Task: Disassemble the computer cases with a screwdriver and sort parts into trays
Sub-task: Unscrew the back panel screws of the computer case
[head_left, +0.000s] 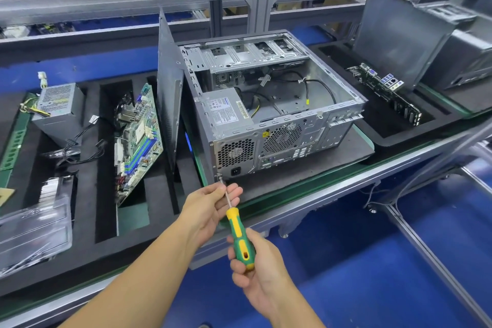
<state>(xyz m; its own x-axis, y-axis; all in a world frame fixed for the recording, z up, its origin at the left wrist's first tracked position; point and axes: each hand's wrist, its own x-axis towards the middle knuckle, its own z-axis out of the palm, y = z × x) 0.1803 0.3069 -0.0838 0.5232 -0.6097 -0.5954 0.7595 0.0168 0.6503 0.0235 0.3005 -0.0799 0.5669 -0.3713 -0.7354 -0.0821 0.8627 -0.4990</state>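
Gripped in the right hand (pixel 257 274) is a green-and-yellow screwdriver (pixel 238 231) — its shaft is pinched by the left hand (pixel 207 205), tip set at a rear corner of the computer case (pixel 279 138).

a long metal-framed workbench (pixel 332 196) stands over a blue floor (pixel 346 261), aluminium rails (pixel 127 5) behind.

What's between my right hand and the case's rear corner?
In the head view, the screwdriver: the right hand grips its handle, the left hand pinches its shaft, and the tip meets the computer case at its lower rear corner.
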